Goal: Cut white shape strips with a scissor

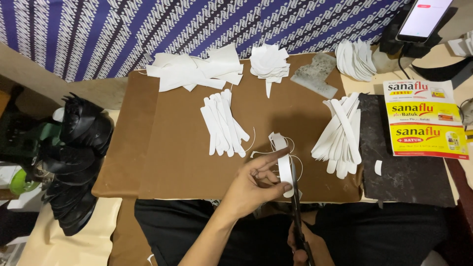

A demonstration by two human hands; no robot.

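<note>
White strip [285, 167] over near edge of brown board [182, 148], pinched between left hand [256, 184] thumb and fingers. Scissors [295, 207] blades touching strip's right edge; right hand [301, 246] clasps the handles, low in view. Cut strip pile [224, 123] behind-left, bigger strip stack [342, 133] right, thin trimmings [294, 160] beside strip.

I see a white strip [285, 167], long and narrow with rounded ends, held roughly upright over the near edge of the brown bench [187, 157], pinched near its lower end. Thin white trimmings curl off around its top. Dark scissors [296, 207] run up along its right edge, touching it, blades pointing away from me, handles low near my lap.
</note>
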